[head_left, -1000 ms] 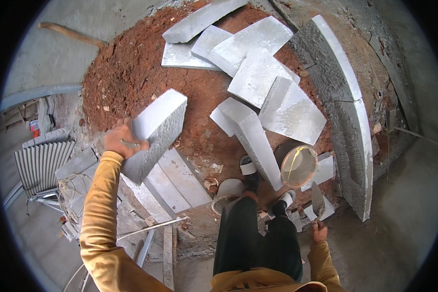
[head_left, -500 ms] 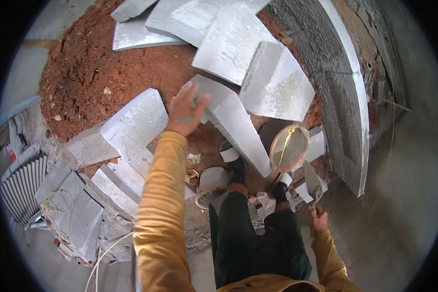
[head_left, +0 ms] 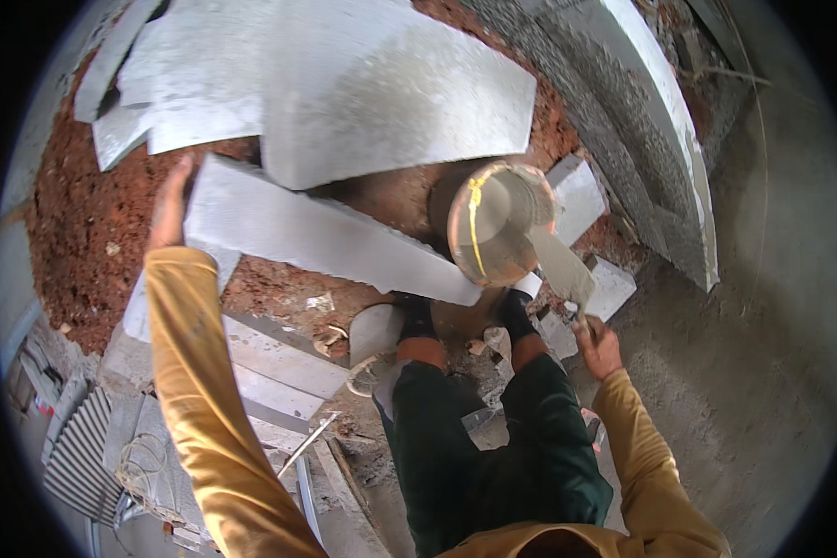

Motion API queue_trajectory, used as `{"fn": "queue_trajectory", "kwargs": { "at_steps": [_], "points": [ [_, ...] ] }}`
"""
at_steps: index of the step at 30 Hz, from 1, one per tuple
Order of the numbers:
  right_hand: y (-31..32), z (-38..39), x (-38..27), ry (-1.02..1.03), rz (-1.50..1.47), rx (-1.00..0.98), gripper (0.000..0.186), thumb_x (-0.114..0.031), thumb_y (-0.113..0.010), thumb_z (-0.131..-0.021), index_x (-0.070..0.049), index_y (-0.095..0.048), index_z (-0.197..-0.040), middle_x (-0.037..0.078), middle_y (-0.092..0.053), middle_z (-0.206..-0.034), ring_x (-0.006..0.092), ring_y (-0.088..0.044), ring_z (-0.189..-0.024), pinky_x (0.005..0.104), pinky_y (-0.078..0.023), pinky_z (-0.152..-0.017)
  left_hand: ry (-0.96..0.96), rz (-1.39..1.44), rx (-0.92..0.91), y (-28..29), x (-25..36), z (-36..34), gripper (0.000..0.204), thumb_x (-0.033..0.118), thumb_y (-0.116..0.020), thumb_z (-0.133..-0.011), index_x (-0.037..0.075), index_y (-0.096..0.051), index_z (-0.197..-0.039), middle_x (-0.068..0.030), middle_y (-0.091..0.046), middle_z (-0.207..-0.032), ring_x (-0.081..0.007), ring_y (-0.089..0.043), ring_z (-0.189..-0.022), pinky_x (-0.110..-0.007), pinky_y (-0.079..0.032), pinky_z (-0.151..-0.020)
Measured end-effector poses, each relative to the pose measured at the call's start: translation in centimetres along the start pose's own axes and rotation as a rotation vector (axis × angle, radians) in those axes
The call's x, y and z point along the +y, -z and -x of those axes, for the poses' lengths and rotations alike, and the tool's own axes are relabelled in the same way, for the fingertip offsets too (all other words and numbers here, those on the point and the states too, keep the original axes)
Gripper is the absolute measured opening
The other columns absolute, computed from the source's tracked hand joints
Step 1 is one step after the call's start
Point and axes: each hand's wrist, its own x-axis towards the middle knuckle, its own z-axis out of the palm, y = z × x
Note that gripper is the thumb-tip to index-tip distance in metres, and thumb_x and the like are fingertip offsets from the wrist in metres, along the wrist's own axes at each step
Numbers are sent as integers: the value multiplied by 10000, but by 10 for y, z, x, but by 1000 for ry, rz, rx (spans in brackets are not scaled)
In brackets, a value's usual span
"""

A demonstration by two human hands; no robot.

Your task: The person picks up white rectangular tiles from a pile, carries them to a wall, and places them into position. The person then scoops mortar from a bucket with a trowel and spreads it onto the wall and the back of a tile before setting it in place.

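My left hand [head_left: 169, 209] lies against the far left end of a long pale grey block [head_left: 321, 228], its visible fingers stretched out. The block slants toward my feet, its near end beside the bucket. My right hand [head_left: 600, 348] is closed round the handle of a trowel [head_left: 565, 270]. The trowel's blade points toward a round bucket [head_left: 502, 272], its tip over the rim. Wet grey mortar [head_left: 509, 244] shows inside the bucket, and a yellow strip [head_left: 475, 219] hangs across its mouth.
Large grey slabs [head_left: 391, 93] overlap on reddish soil [head_left: 74, 209] ahead. A curved concrete edge [head_left: 660, 121] runs along the right. Cut blocks [head_left: 279, 358] lie left of my legs, with ribbed grey material [head_left: 84, 446] and a coiled cord [head_left: 144, 470] beyond. Smaller pieces lie near my feet.
The view has shifted. My left hand has gone from the block's top to its far end, and the block lies more crosswise. The trowel has moved up to the bucket's rim.
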Motion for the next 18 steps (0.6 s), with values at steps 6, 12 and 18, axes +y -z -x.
{"fn": "queue_trajectory", "kwargs": {
  "at_steps": [6,12,18],
  "points": [
    [-16,-81,30,94,-4,-17,459,-408,-606,-864,5,-637,-1063,267,-649,-948,404,-631,-939,416,-490,-816,-4,277,-171,33,-31,-20,500,335,-438,-991,21,-438,-1379,-123,-512,-1348,-228,-484,-1240,-350,-360,-1063],
    [-23,-100,47,104,-76,-24,463,-407,-616,-852,16,-640,-1040,282,-647,-924,420,-627,-928,419,-492,-812,-101,53,-25,6,-48,121,548,374,-370,-997,68,-333,-1450,-114,-441,-1407,-232,-485,-1243,-366,-420,-1024],
    [-26,-120,79,194,-27,-58,487,-428,-624,-838,24,-638,-1018,281,-648,-907,438,-618,-913,435,-490,-811,-380,-372,119,-46,-74,280,734,530,-358,-943,51,-249,-1487,-119,-278,-1520,-265,-301,-1382,-399,-261,-1121]
  ]
}}
